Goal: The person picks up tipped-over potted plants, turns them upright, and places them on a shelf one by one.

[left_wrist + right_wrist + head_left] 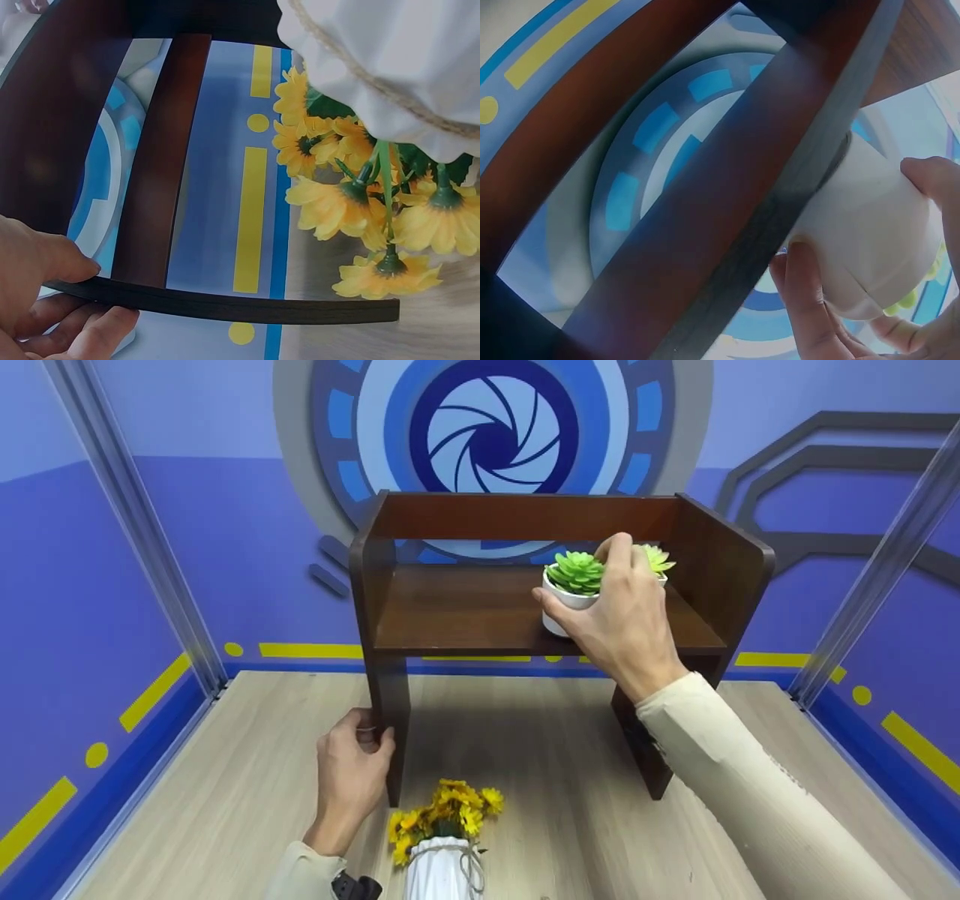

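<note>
A dark brown two-tier wooden shelf stands on the table. My left hand pinches the front edge of its left side panel, thumb on one face and fingers on the other in the left wrist view. On the upper board, near its front edge, my right hand grips a green potted succulent. Its white pot sits between my thumb and fingers in the right wrist view. A second, paler succulent shows just behind that hand, its pot mostly hidden.
In front of the shelf's left leg lie yellow flowers in a white pleated vase tied with twine. The wood-grain table is bounded by blue patterned walls with metal corner posts.
</note>
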`<state>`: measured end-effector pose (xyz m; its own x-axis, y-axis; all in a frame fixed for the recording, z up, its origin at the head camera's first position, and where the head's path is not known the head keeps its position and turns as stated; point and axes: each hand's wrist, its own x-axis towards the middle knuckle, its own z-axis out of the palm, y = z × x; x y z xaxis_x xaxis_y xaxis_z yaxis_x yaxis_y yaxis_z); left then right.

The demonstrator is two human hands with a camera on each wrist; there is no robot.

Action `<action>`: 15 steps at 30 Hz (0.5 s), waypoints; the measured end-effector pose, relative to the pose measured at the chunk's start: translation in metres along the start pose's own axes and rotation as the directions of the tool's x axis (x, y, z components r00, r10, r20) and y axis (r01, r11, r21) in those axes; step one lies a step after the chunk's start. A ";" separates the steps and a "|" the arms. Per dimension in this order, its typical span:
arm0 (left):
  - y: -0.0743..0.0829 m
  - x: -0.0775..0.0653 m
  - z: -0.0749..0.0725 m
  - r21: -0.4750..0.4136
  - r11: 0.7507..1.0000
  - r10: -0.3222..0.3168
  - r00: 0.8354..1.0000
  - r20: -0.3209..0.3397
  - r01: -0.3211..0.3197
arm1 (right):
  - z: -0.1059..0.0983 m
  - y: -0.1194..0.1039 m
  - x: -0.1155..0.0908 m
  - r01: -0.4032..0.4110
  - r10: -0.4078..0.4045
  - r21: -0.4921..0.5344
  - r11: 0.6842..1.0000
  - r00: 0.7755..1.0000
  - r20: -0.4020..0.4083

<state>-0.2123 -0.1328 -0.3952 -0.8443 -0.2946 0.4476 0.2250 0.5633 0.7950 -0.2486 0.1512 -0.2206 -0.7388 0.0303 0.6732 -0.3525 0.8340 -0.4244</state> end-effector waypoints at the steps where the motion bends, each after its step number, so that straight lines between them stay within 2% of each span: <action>1: 0.000 0.000 0.000 0.001 1.000 0.001 1.000 0.000 -0.001 | 0.001 0.000 0.002 -0.001 0.001 -0.003 1.000 1.000 0.004; 15: -0.001 0.000 0.000 -0.017 1.000 0.005 1.000 0.005 -0.005 | 0.017 0.004 0.022 -0.042 0.043 -0.035 0.998 0.999 0.025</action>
<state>-0.2119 -0.1334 -0.3957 -0.8456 -0.2882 0.4493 0.2370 0.5516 0.7998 -0.2759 0.1458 -0.2175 -0.7673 0.0525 0.6391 -0.3007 0.8508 -0.4309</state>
